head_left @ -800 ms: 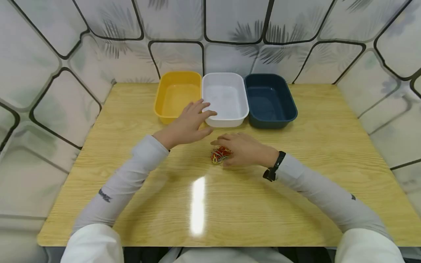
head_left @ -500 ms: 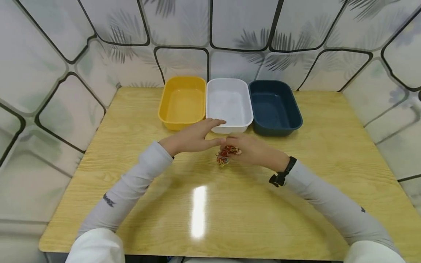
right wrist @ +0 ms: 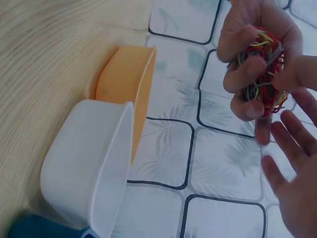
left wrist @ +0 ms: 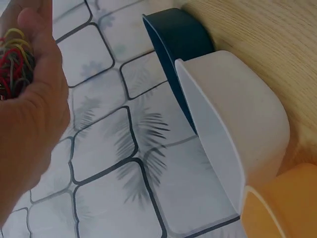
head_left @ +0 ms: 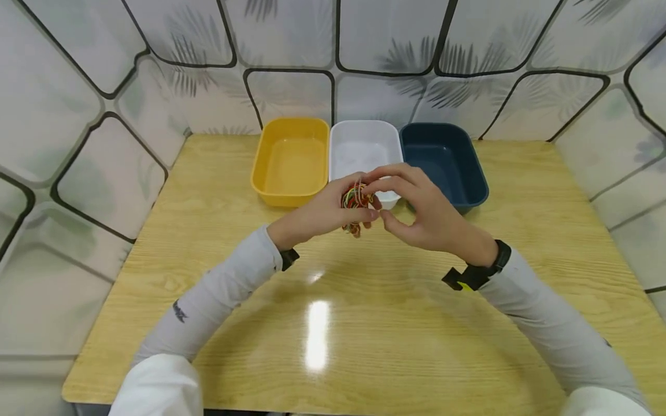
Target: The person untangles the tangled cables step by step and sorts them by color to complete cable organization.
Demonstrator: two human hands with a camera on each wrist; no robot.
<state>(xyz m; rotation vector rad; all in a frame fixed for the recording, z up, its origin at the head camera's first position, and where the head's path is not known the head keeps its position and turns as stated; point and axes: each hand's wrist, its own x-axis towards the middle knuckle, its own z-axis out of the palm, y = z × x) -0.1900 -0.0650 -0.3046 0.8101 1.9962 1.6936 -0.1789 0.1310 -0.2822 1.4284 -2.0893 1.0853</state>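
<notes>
A tangled clump of thin strands [head_left: 355, 198] in red, yellow, green and grey sits in my left hand [head_left: 333, 205], above the table and just in front of the white bin. The left fingers curl round the clump, as the right wrist view shows. My right hand [head_left: 434, 216] is beside it, fingers spread and slightly bent. Its upper fingers reach to the clump's edge, while the thumb stays apart. In the left wrist view only part of the left hand [left wrist: 37, 109] and the clump appears, at the left edge.
A yellow bin [head_left: 291, 164], a white bin [head_left: 364, 147] and a dark blue bin [head_left: 470, 173] stand side by side at the back of the wooden table [head_left: 234, 352]. Behind them rises a patterned wall [head_left: 291, 95]. Both wrists wear black bands.
The clump has risen from the table, passing from the right hand into the left. Both hands have moved up towards the white bin. The right fingers have opened out.
</notes>
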